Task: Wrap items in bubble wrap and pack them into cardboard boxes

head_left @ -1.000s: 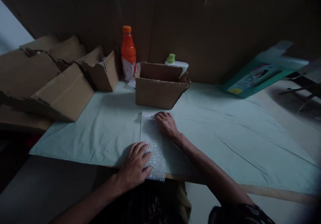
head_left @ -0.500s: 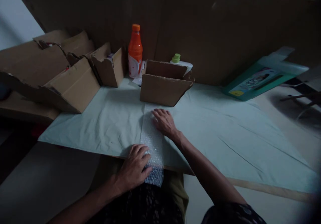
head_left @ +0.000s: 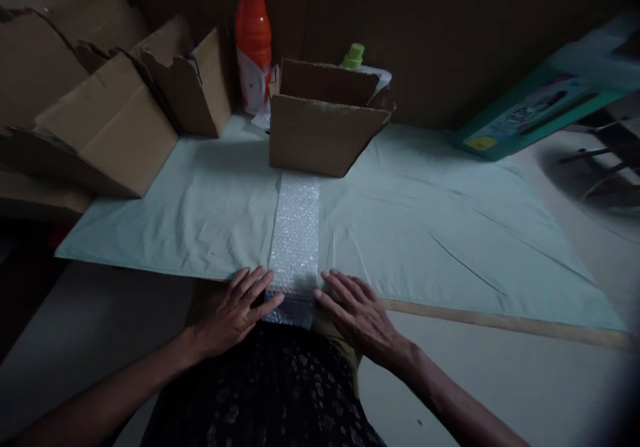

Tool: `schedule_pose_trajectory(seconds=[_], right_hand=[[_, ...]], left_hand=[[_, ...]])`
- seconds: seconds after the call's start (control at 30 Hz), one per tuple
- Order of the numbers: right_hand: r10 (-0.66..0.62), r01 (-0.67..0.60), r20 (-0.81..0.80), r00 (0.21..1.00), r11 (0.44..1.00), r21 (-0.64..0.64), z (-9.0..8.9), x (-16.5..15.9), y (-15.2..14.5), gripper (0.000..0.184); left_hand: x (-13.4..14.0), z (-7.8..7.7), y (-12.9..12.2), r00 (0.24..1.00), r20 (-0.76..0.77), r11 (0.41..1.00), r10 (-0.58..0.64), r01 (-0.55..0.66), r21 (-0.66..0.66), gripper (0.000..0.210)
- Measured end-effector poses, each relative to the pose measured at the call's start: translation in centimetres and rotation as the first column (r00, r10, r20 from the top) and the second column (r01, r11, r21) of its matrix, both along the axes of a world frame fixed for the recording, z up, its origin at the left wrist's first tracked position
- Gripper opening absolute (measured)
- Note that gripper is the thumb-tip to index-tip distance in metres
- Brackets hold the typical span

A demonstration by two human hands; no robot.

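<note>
A strip of bubble wrap (head_left: 294, 233) lies lengthwise on the pale green cloth (head_left: 425, 227), and its near end hangs over the table's front edge. At that end, my left hand (head_left: 235, 310) is open, its thumb and fingertips at the strip's left border. My right hand (head_left: 357, 310) is open on the opposite side, fingers stretched out, the tips close to the right border. Whether those tips touch the wrap I cannot tell. The strip's far end meets the foot of a small open cardboard box (head_left: 320, 137).
Behind the box stand an orange bottle (head_left: 253, 40) and a green-capped white bottle (head_left: 356, 57). Cut cardboard boxes (head_left: 120, 127) crowd the left side. A tilted jug of green liquid (head_left: 530, 113) sits at the back right, against a dark cardboard wall (head_left: 425, 20).
My right hand has come back from the strip's far part to its near end, on the right side. My left hand has shifted slightly left, fingers spread. The view has tilted down.
</note>
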State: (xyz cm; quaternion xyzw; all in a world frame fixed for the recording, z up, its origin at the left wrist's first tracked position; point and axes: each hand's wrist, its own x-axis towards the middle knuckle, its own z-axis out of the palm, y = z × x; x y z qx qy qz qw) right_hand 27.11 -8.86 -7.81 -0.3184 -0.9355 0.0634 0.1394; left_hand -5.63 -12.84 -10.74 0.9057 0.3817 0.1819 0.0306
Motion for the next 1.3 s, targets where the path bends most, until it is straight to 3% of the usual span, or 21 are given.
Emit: schedule_pose_trajectory(seconds=[0.13, 0.2, 0.27, 0.37, 0.43, 0.5, 0.6, 0.73, 0.83, 0.93, 1.07, 1.2, 1.3], right_hand=[[-0.046, 0.05, -0.17, 0.984, 0.999, 0.021, -1.7, -2.7, -0.4, 0.022], [-0.155, 0.156, -0.289, 0.945, 0.988, -0.019, -2.0, -3.5, 0.7, 0.012], [-0.265, 0.253, -0.361, 0.894, 0.964, -0.08, -1.9, -3.8, 1.6, 0.01], [-0.329, 0.323, -0.408, 0.852, 0.943, -0.084, -1.4, -3.5, 1.9, 0.014], [-0.303, 0.316, -0.389, 0.87, 0.948, -0.033, -1.0, -3.4, 1.5, 0.017], [-0.245, 0.262, -0.323, 0.914, 0.965, 0.009, -0.6, -3.7, 1.0, 0.018], [-0.168, 0.182, -0.222, 0.961, 0.982, 0.042, -0.7, -4.6, 0.9, 0.025], [-0.14, 0.154, -0.194, 0.971, 0.986, 0.059, -1.5, -5.8, 2.0, 0.023], [-0.128, 0.133, -0.206, 0.97, 0.991, 0.013, -1.4, -6.1, 2.8, 0.024], [-0.141, 0.127, -0.237, 0.961, 0.989, -0.073, -1.0, -6.2, 3.2, 0.021], [-0.213, 0.163, -0.311, 0.926, 0.97, -0.178, -0.4, -5.9, 3.5, 0.017], [-0.259, 0.267, -0.35, 0.9, 0.963, -0.026, 0.1, -5.5, 3.2, 0.02], [-0.175, 0.193, -0.242, 0.954, 0.98, 0.051, 0.2, -5.6, 3.1, 0.024]], left_hand=[[2.6, 0.6, 1.3, 0.976, 0.219, 0.999, -0.015, 0.021, -0.029, 0.043], [3.7, 1.4, 2.3, 0.931, 0.342, 0.983, 0.13, -0.075, -0.168, 0.023], [4.5, 2.2, 3.4, 0.859, 0.375, 0.914, 0.348, -0.221, -0.341, 0.018], [5.2, 2.9, 4.9, 0.757, 0.316, 0.775, 0.571, -0.371, -0.512, 0.036], [5.4, 3.1, 5.6, 0.731, 0.263, 0.715, 0.629, -0.412, -0.565, 0.051], [5.5, 3.0, 6.2, 0.731, 0.223, 0.69, 0.645, -0.432, -0.581, 0.059], [5.6, 2.6, 6.7, 0.769, 0.211, 0.728, 0.603, -0.422, -0.541, 0.06], [5.4, 2.2, 6.7, 0.82, 0.253, 0.839, 0.513, -0.418, -0.348, 0.054], [4.9, 2.3, 5.7, 0.846, 0.319, 0.905, 0.426, -0.398, -0.153, 0.045], [4.3, 2.6, 4.4, 0.893, 0.338, 0.953, 0.297, -0.296, -0.057, 0.036], [4.3, 2.7, 4.3, 0.887, 0.349, 0.953, 0.303, -0.282, -0.111, 0.028], [4.7, 2.3, 5.8, 0.879, 0.276, 0.917, 0.389, -0.341, -0.205, 0.031], [4.9, 2.0, 6.6, 0.881, 0.209, 0.9, 0.424, -0.383, -0.211, 0.03]])
